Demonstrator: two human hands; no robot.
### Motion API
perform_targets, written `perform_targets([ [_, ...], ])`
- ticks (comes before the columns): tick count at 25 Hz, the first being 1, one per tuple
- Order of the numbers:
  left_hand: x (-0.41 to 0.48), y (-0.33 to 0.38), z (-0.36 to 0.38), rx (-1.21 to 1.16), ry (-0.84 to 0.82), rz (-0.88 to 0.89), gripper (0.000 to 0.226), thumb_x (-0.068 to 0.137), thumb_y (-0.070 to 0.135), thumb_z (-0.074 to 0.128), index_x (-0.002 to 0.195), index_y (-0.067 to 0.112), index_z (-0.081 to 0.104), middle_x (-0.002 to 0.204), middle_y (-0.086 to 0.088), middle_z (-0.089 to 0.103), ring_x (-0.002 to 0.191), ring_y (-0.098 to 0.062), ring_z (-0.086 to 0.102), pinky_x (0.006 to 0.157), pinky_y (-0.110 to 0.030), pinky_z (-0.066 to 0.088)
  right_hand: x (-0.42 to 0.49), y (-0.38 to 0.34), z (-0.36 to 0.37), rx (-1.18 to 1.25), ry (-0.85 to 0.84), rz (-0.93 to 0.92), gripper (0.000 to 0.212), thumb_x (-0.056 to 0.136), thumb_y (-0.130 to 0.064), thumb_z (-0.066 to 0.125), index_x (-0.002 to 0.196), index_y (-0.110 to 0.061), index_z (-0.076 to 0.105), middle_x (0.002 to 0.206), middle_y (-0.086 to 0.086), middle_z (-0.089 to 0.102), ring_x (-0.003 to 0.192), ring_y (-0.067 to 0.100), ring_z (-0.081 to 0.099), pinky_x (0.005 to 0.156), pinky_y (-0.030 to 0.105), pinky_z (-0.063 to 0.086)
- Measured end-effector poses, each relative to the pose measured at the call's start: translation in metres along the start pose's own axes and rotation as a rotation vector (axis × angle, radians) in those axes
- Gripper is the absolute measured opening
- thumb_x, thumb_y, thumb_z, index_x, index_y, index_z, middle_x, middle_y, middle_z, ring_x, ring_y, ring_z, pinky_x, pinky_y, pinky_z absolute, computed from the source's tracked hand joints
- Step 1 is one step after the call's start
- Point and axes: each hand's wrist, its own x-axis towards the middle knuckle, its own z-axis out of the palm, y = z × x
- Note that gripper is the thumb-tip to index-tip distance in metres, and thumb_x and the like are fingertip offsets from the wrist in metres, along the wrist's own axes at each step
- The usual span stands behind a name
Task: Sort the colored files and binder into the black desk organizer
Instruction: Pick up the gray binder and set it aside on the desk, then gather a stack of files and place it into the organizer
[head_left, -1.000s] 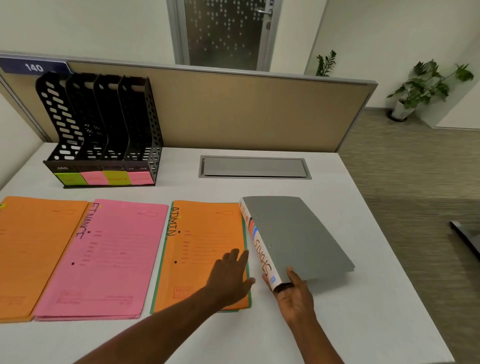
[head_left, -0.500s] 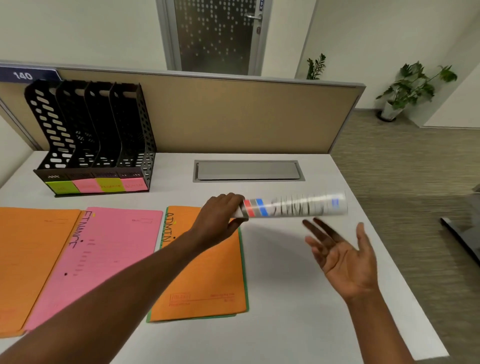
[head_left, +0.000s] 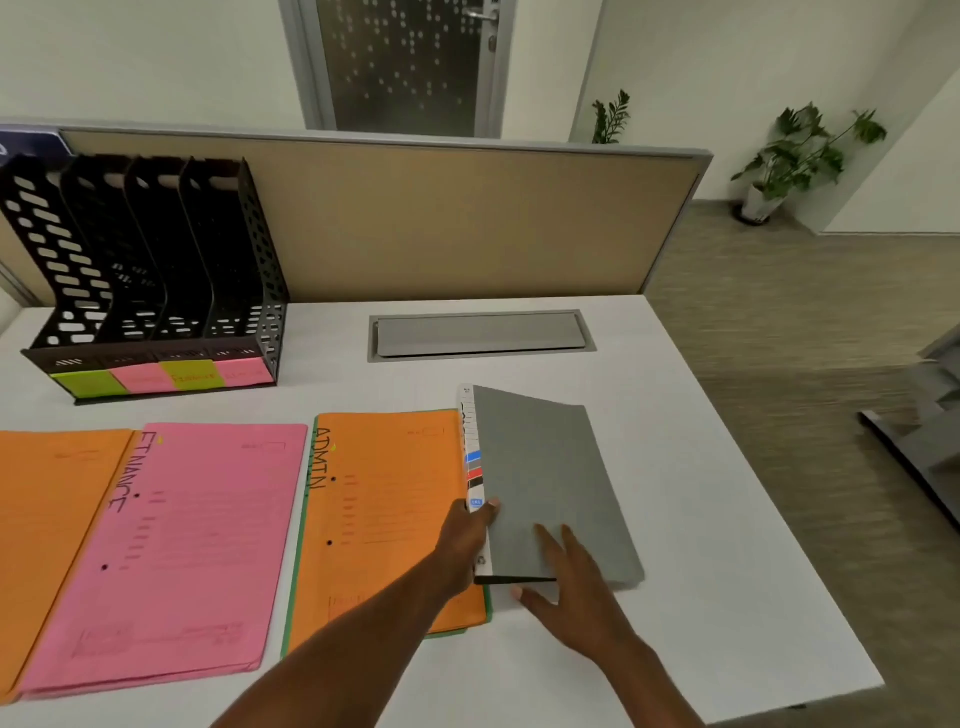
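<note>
A grey binder (head_left: 545, 467) with a white labelled spine lies on the white desk (head_left: 701, 571), right of the files. My left hand (head_left: 465, 540) grips its spine, thumb on the grey cover. My right hand (head_left: 566, 587) rests on the cover's near corner with straight fingers. An orange file (head_left: 384, 499) marked ADMIN lies over a green one (head_left: 296, 587). Left of it lie a pink file (head_left: 192, 545) marked FINANCE and another orange file (head_left: 52, 519). The black desk organizer (head_left: 156, 280) stands at the back left, its slots empty, with coloured labels along its front.
A tan partition panel (head_left: 467, 223) runs along the desk's back edge. A grey cable-tray lid (head_left: 480, 335) is set into the desk behind the binder. The desk's right edge drops to carpet; potted plants (head_left: 800, 156) stand far off.
The binder was lifted and turned in the air by my left hand, and now lies flat again with its spine reversed. My right hand, open in the air before, rests on its cover.
</note>
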Motion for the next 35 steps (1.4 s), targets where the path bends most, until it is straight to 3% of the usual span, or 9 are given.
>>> perform_targets([
  [4, 0.004, -0.017, 0.011, 0.168, 0.016, -0.018, 0.031, 0.096, 0.026, 0.058, 0.125, 0.014, 0.058, 0.117, -0.013, 0.069, 0.102, -0.030, 0.068, 0.090, -0.045, 0.056, 0.001, 0.015, 0.016, -0.101, -0.053, 0.089, 0.087, 0.091, -0.065, 0.048, 0.157, -0.038, -0.002, 0.167, 0.005, -0.009, 0.153, 0.036, 0.003, 0.118, 0.051, 0.027],
  [9, 0.006, -0.016, 0.021, 0.480, -0.023, -0.042, 0.069, 0.088, 0.028, 0.064, 0.148, 0.013, 0.032, 0.139, -0.016, 0.050, 0.124, -0.035, 0.054, 0.101, -0.049, 0.050, 0.005, 0.028, 0.018, -0.151, -0.039, 0.152, 0.084, 0.092, -0.065, 0.046, 0.157, -0.040, 0.000, 0.167, 0.007, -0.005, 0.152, 0.038, 0.008, 0.114, 0.052, 0.033],
  [13, 0.005, -0.012, 0.011, 0.571, -0.095, 0.000, 0.077, 0.085, 0.026, 0.067, 0.151, 0.014, 0.030, 0.150, -0.014, 0.036, 0.134, -0.031, 0.044, 0.107, -0.034, 0.043, 0.009, 0.028, 0.014, -0.200, -0.054, 0.170, 0.083, 0.092, -0.064, 0.048, 0.157, -0.039, 0.002, 0.166, 0.009, -0.002, 0.150, 0.038, 0.012, 0.113, 0.050, 0.035],
  [15, 0.000, -0.009, -0.003, 0.648, -0.095, 0.028, 0.079, 0.088, 0.031, 0.065, 0.154, 0.014, 0.025, 0.155, -0.012, 0.027, 0.138, -0.028, 0.036, 0.102, -0.030, 0.038, 0.014, 0.020, 0.010, -0.199, -0.049, 0.197, 0.082, 0.092, -0.059, 0.051, 0.158, -0.036, 0.007, 0.166, 0.011, 0.002, 0.149, 0.039, 0.017, 0.114, 0.050, 0.035],
  [18, -0.010, 0.001, -0.038, 0.676, -0.033, 0.109, 0.068, 0.090, 0.033, 0.064, 0.149, 0.014, 0.036, 0.135, -0.011, 0.051, 0.110, -0.019, 0.054, 0.083, -0.026, 0.045, 0.024, -0.003, 0.004, -0.229, 0.005, 0.214, 0.080, 0.093, -0.058, 0.049, 0.158, -0.028, 0.012, 0.165, 0.013, 0.006, 0.148, 0.038, 0.019, 0.116, 0.049, 0.031],
  [20, -0.019, 0.010, -0.073, 0.652, 0.003, 0.147, 0.058, 0.091, 0.032, 0.064, 0.142, 0.013, 0.045, 0.112, -0.012, 0.062, 0.096, -0.021, 0.060, 0.075, -0.031, 0.049, 0.031, -0.029, 0.005, -0.243, 0.032, 0.176, 0.080, 0.094, -0.060, 0.048, 0.158, -0.026, 0.013, 0.165, 0.014, 0.005, 0.149, 0.038, 0.016, 0.117, 0.049, 0.027],
  [22, -0.029, 0.019, -0.114, 0.638, 0.049, 0.164, 0.050, 0.092, 0.032, 0.064, 0.136, 0.013, 0.051, 0.114, -0.016, 0.061, 0.104, -0.029, 0.060, 0.086, -0.038, 0.049, 0.039, -0.062, 0.013, -0.220, 0.049, 0.107, 0.081, 0.093, -0.061, 0.048, 0.158, -0.025, 0.015, 0.166, 0.014, 0.006, 0.151, 0.036, 0.014, 0.118, 0.049, 0.025],
  [27, -0.054, 0.036, -0.248, 0.648, 0.243, 0.219, 0.042, 0.092, 0.031, 0.065, 0.129, 0.012, 0.058, 0.117, -0.012, 0.061, 0.107, -0.023, 0.059, 0.094, -0.036, 0.048, 0.059, -0.178, 0.063, -0.116, -0.005, -0.067, 0.079, 0.093, -0.058, 0.052, 0.157, -0.025, 0.020, 0.167, 0.013, 0.007, 0.153, 0.033, 0.009, 0.120, 0.048, 0.022],
  [35, -0.073, 0.051, -0.495, 0.758, 0.616, 0.206, 0.039, 0.091, 0.027, 0.067, 0.124, 0.007, 0.061, 0.121, -0.019, 0.055, 0.107, -0.033, 0.060, 0.093, -0.038, 0.048, 0.063, -0.375, 0.178, -0.050, -0.240, -0.327, 0.080, 0.093, -0.059, 0.052, 0.158, -0.026, 0.020, 0.167, 0.006, 0.009, 0.153, 0.025, 0.012, 0.122, 0.042, 0.022],
])
